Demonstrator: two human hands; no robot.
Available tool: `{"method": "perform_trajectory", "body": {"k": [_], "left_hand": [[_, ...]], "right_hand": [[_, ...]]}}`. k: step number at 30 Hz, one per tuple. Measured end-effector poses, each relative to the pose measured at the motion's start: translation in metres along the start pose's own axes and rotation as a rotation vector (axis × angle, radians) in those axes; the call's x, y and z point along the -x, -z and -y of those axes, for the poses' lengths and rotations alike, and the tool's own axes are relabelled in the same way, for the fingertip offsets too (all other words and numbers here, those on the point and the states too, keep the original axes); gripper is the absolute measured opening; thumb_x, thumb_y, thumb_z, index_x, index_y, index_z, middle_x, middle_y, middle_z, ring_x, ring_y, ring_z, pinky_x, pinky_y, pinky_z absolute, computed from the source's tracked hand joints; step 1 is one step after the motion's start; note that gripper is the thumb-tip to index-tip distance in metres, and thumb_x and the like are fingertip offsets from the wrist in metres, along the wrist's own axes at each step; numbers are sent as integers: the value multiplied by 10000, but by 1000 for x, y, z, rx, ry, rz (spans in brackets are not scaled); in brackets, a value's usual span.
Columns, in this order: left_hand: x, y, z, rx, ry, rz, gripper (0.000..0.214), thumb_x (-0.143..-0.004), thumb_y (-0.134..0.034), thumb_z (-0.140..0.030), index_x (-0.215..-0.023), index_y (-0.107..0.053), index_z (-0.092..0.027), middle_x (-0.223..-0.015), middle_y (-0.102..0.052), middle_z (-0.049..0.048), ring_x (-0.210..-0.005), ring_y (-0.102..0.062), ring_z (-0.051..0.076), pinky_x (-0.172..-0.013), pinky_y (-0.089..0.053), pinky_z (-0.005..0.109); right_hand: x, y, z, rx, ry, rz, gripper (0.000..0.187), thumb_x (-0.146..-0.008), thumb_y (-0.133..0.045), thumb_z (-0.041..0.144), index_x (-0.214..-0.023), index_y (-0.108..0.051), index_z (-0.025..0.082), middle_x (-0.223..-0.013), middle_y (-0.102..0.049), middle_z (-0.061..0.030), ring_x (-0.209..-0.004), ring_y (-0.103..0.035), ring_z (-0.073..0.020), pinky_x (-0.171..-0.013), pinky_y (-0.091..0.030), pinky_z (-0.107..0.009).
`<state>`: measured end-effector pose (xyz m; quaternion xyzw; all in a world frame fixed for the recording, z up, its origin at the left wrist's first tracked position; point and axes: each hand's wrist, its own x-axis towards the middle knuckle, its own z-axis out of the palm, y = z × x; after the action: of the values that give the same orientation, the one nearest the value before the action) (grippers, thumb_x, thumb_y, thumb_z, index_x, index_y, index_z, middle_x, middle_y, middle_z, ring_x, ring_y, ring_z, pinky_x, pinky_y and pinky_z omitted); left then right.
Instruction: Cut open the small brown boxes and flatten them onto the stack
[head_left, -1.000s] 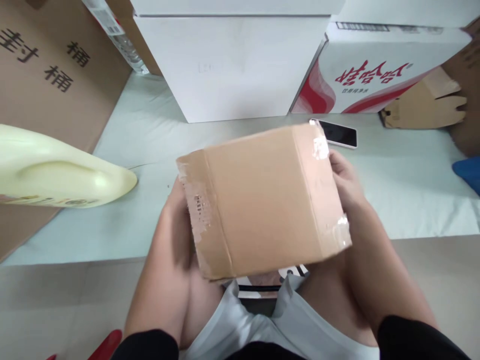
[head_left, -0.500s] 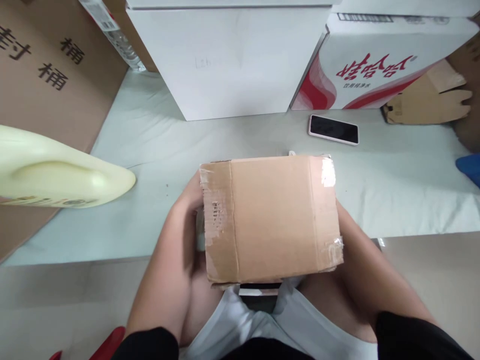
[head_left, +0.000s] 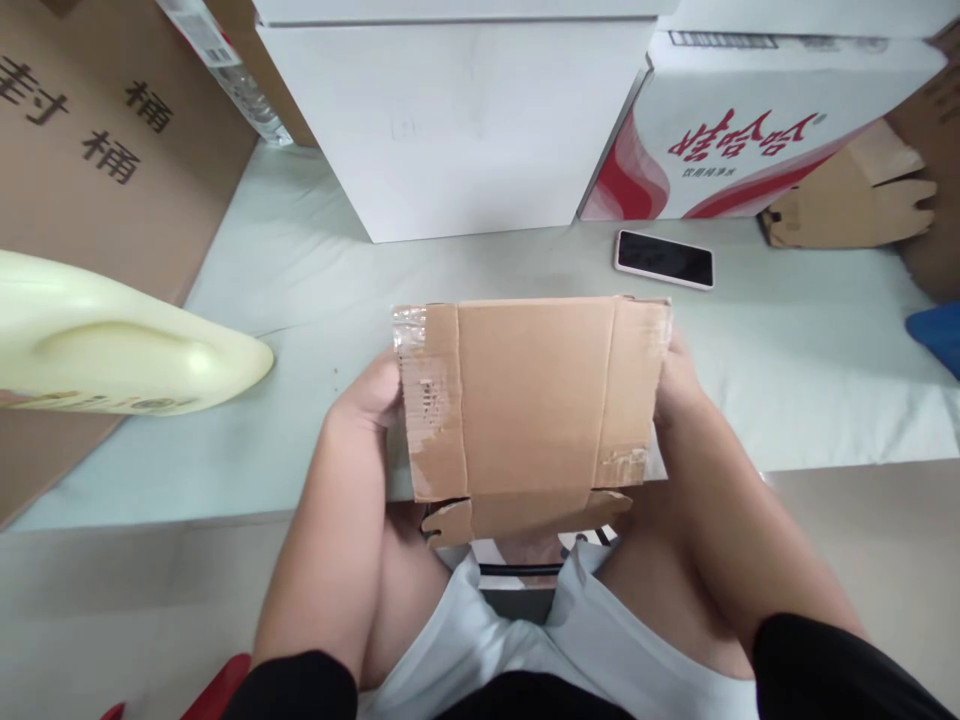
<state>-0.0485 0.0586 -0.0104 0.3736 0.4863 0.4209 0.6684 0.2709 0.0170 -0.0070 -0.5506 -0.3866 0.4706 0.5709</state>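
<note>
A brown cardboard box point(head_left: 534, 395), seemingly folded flat, is held up in front of my lap. Creases run down it near both sides, and scraps of clear tape and torn paper cling to its corners. My left hand point(head_left: 379, 388) grips its left edge, the fingers mostly hidden behind the board. On the opposite edge my right hand point(head_left: 676, 385) is closed round the board, its fingers also largely out of sight. A narrow flap with slotted ends hangs at the near side, above my knees. What lies behind the cardboard cannot be seen.
Beyond the box, a phone point(head_left: 664, 260) lies on the pale cloth-covered table point(head_left: 300, 270). White cartons point(head_left: 480, 130) stand at the back, with a folded cardboard piece point(head_left: 847, 205) to the right. A pale yellow bottle point(head_left: 135, 340) and a large brown carton point(head_left: 97, 190) occupy the left.
The cardboard box has tilted, and its near edge has moved up and away from me. Its slotted near flap now shows, and more of both hands is visible at the sides.
</note>
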Motion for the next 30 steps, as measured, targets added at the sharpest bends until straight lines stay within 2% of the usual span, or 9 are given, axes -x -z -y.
{"method": "perform_trajectory", "body": {"k": [5, 7, 10, 15, 18, 21, 26, 28, 30], "left_hand": [[2, -1, -9, 21, 28, 225, 936, -630, -748, -956, -1153, -763, -180, -1058, -818, 146, -1235, -736, 451, -1010, -655, 551], [3, 1, -9, -23, 24, 297, 949, -566, -898, -840, -1225, -733, -176, -1113, -816, 157, -1264, -721, 456, -1050, -635, 545], [4, 3, -10, -108, 40, 312, 811, -562, -1036, -511, -1221, -715, -165, -1113, -819, 155, -1206, -750, 439, -1031, -639, 516], [2, 7, -17, -5, -47, 111, 578, -639, -949, -373, -1132, -708, -188, -1064, -826, 110, -1082, -800, 383, -912, -681, 450], [-6, 12, -18, 92, -194, -83, 452, -668, -861, -286, -1088, -707, -224, -1076, -823, 56, -1160, -781, 334, -1011, -662, 434], [-17, 17, -14, 176, -313, -234, 312, -704, -787, -264, -1002, -695, -256, -1131, -817, 25, -1313, -710, 292, -1101, -623, 401], [-23, 18, -10, 225, -393, -327, 219, -764, -742, -312, -971, -678, -284, -1214, -803, 14, -1468, -591, 265, -1192, -553, 383], [-21, 12, -10, 261, -383, -349, 247, -747, -750, -314, -983, -682, -280, -1247, -798, 9, -1479, -575, 269, -1202, -541, 390], [-18, 5, -11, 284, -374, -343, 343, -709, -788, -326, -1030, -681, -269, -1282, -789, -5, -1486, -558, 272, -1203, -527, 394]], "right_hand": [[0, -1, 0, 0, -79, -132, 395, -582, -973, 477, -832, -721, 305, -722, -715, 26, -763, -743, -224, -605, -607, -337], [-1, 0, -3, 18, -119, -154, 373, -601, -963, 456, -817, -704, 298, -700, -703, 31, -710, -714, -200, -561, -575, -304], [-8, 3, -7, -26, -161, -147, 325, -665, -918, 447, -815, -681, 282, -685, -684, 28, -654, -670, -167, -525, -541, -267], [-22, 19, -6, -129, -235, -121, 308, -810, -751, 534, -822, -678, 234, -715, -704, -6, -599, -654, -133, -478, -511, -233], [-27, 31, -2, -107, -251, -201, 252, -840, -711, 475, -855, -707, 223, -817, -765, -23, -676, -709, -125, -528, -537, -209], [-27, 34, -2, -113, -196, -252, 258, -805, -743, 481, -840, -704, 229, -801, -743, -4, -658, -684, -98, -545, -541, -187], [-17, 20, -6, -222, -249, -2, 506, -693, -841, 719, -836, -711, 252, -730, -722, 9, -574, -648, -124, -493, -551, -239], [-10, 10, -8, -261, -271, 76, 534, -631, -917, 699, -876, -734, 261, -742, -750, 13, -583, -667, -141, -492, -557, -255], [-3, 0, -11, -261, -285, 124, 546, -602, -980, 599, -979, -759, 272, -879, -814, 2, -700, -741, -180, -556, -607, -278]]}}
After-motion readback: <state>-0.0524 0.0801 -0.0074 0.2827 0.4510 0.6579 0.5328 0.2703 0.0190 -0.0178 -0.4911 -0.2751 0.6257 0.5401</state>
